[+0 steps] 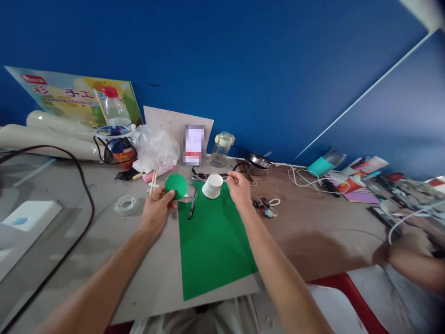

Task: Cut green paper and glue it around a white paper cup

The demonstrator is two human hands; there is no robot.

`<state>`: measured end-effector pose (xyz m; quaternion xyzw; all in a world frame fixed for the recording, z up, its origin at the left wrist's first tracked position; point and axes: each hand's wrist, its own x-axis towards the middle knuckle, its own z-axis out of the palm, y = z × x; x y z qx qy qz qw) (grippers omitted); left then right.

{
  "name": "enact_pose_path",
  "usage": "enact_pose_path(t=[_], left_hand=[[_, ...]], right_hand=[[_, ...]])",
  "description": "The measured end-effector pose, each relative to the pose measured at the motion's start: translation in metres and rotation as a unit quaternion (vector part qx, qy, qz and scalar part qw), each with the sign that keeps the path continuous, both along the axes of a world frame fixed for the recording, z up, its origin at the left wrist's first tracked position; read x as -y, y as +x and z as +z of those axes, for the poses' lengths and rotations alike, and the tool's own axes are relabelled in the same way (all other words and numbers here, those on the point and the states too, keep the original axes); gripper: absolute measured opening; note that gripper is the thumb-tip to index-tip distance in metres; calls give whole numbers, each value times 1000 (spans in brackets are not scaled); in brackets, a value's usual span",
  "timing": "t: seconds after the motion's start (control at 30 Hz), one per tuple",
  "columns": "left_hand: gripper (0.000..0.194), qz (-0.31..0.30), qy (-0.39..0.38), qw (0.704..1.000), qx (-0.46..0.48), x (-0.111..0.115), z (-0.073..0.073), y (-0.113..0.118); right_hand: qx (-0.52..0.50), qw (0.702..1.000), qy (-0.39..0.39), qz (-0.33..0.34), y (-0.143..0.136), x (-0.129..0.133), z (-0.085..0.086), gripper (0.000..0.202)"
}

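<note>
1. The blue wall (222, 83) rises behind the desk (299, 236).
2. The green sheet (215, 250) lies flat on the desk, between the forearms.
3. The left hand (159, 204) pinches the green disc between thumb and fingers, the thumb on its face.
4. The right hand (239, 188) is beside the cup, thumb and fingertips brought together; whether anything is between them, I cannot tell.
5. The lidded jar (221, 150) stands behind the cup, near the wall.
6. The white cup (212, 186) sits at the sheet's far edge; which way up, I cannot tell.
7. The green disc (176, 186) is held above the desk, left of the cup.
8. The tape roll (125, 205) lies left of the left hand.
</note>
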<state>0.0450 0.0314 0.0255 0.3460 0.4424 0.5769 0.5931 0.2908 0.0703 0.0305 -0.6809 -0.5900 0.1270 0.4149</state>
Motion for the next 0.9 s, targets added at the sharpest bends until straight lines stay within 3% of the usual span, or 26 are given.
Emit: enact_pose_path(t=[0.17,0.4,0.6,0.77,0.9], left_hand=[[29,-1,-5,1000,14,0,-1,0],[32,-5,-5,1000,7,-2,-6,1],[30,-8,0,1000,7,-3,-9,1],[28,-14,2,1000,5,-3,-11,0],[29,-16,5,1000,9,-4,-11,0]], right_hand=[[80,991,-74,76,18,-29,0,20],[159,964,-98,188,14,-51,-20,22],[177,955,-97,219,16,-63,-27,13],[160,948,-110,252,19,-67,-28,30],[113,952,-124,256,18,-71,-23,17]])
